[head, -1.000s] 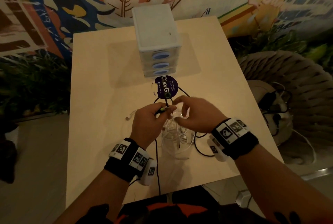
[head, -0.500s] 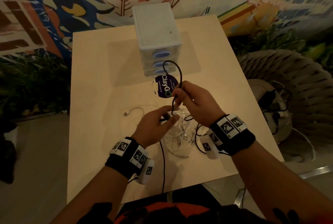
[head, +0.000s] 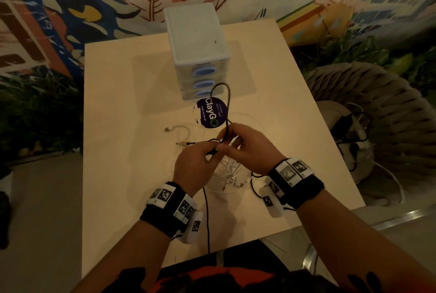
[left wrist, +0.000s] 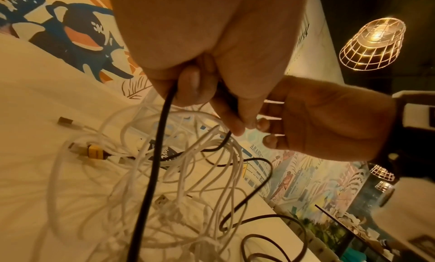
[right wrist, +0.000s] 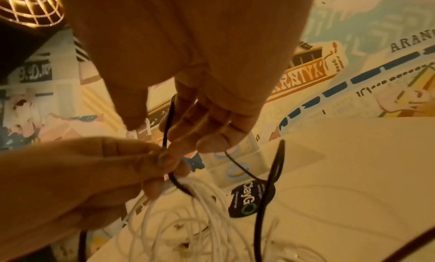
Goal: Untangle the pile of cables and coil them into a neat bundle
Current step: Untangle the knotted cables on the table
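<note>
A tangle of white cables [head: 230,173] lies on the beige table [head: 122,174] beneath my two hands, which meet above it. My left hand [head: 213,151] grips a black cable [left wrist: 162,128] that drops past the wrist and over the table's front edge. My right hand [head: 226,140] pinches the same black cable [right wrist: 167,120] just beside the left fingers. From that pinch a black loop [head: 221,87] stands up toward the drawers. A yellow-collared plug [head: 182,143] and a white cable end [head: 168,129] lie to the left of the hands. In the left wrist view the white tangle [left wrist: 188,182] spreads under the fingers.
A white three-drawer unit [head: 195,40] stands at the table's back middle, with a round dark ClayGo sticker [head: 211,113] in front of it. A wicker chair [head: 389,108] at the right holds more cables and an adapter [head: 346,125]. Bare tabletop lies to the left.
My right hand pulled a black loop up out of the pile, then came back down against the left hand. The loop still stands toward the drawers, and the yellow-collared plug now shows at the left.
</note>
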The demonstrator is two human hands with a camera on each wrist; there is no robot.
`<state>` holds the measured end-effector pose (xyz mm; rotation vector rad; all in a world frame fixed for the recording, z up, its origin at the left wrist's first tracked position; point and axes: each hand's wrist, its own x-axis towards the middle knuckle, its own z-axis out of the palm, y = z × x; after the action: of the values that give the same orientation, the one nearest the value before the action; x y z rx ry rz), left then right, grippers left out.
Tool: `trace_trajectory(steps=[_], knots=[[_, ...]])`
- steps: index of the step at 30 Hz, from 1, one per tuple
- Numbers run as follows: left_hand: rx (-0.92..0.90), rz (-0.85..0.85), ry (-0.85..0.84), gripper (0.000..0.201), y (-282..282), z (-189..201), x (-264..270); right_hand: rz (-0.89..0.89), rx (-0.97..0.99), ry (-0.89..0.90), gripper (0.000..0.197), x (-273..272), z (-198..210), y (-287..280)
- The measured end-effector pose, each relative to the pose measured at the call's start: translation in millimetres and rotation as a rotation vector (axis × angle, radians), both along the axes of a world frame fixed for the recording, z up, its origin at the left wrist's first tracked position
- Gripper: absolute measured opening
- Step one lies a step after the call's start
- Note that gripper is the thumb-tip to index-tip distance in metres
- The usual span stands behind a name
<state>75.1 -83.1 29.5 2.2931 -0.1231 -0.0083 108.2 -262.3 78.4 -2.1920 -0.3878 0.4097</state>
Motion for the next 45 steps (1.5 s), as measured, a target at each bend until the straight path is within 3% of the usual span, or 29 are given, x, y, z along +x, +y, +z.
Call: trace_trajectory(steps=[7, 17, 22, 27, 35, 45], knots=[[-0.107, 0.043, 0.079, 0.023, 0, -10, -1, 0.024, -0.048, -0.073, 0.008, 3, -2, -2], [-0.126, 0.066, 0.008, 0.023, 4, -18, 8, -0.229, 0.339, 0.024, 0.008, 6, 2, -5], [-0.080, 0.055, -0.048, 0.020, 2, -16, 4, -0.057, -0.008, -0.010, 0.016, 5, -10, -1], [-0.111, 0.122, 0.019, 0.023, 3, -14, 5, -0.092, -0.030, -0.049, 0.019, 9, -12, -1], [0.191, 0.130, 0.061, 0.021, 19, -23, 17, -0.234, 0.150, 0.004, 0.010, 9, -14, -16], [0.264, 0.271, 0.216, 0.034, 39, -27, 23, -0.540, 0.461, 0.090, 0.010, 13, -12, -44]])
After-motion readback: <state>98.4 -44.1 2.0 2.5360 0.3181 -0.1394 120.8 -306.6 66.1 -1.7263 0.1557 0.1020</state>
